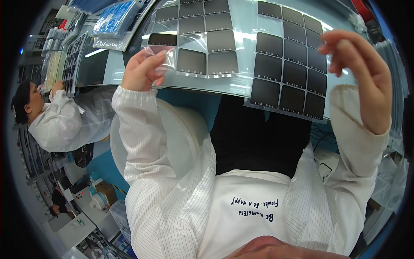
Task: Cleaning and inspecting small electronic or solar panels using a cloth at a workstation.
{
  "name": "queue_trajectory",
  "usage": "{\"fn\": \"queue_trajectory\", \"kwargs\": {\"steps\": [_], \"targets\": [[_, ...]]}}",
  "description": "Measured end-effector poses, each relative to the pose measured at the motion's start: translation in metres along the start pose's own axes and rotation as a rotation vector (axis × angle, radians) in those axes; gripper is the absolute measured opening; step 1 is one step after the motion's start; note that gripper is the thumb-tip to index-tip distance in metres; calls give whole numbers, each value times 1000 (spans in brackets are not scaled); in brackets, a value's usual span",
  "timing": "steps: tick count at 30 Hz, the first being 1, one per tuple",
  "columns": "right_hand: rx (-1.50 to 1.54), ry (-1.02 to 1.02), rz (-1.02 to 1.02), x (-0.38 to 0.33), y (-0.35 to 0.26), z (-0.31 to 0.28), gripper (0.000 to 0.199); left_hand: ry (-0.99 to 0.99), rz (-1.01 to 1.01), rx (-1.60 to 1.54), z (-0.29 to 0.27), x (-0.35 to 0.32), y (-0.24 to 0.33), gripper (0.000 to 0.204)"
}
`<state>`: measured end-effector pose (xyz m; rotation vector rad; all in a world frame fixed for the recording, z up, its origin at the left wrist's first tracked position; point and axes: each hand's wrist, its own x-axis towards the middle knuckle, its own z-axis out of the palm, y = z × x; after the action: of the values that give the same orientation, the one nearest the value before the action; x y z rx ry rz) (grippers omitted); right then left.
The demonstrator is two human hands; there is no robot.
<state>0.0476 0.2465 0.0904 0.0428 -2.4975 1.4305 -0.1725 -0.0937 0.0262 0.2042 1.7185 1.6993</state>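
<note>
Across the upper part of your view stretches the glass-topped table (245, 30), the largest thing before you. Off to your left, a co-worker (64, 118) in a white coat sits with hands raised to the bench there. Below the table edge, by your left sleeve, stands a white tub (189, 123). On the glass to your right lies the right sheet (295, 73), dark rectangles set in three columns in clear film, its near end at the table's front edge. Well apart from it, to your left, is the left sheet (192, 41), similar film with greyer rectangles. Farther left rest blue packets (115, 20) in clear wrapping. Your right hand (370, 80) is raised by the right sheet's right side, fingers curved and parted; you cannot tell whether they touch it. Your left hand (144, 69) pinches the left sheet's near left corner between thumb and forefinger. Just beyond those fingertips sits one darker rectangle (162, 39), small pale marks along its lower edge.
</note>
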Motion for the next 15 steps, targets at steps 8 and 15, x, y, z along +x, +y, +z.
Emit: {"fn": "queue_trajectory", "kwargs": {"steps": [8,15], "targets": [[-77,-266,-246,88,-41,70,32,47,317,391,46,-27,19,20],[-129,-11,-426,135,0,160,43,28,565,579,52,-26,23,18]]}}
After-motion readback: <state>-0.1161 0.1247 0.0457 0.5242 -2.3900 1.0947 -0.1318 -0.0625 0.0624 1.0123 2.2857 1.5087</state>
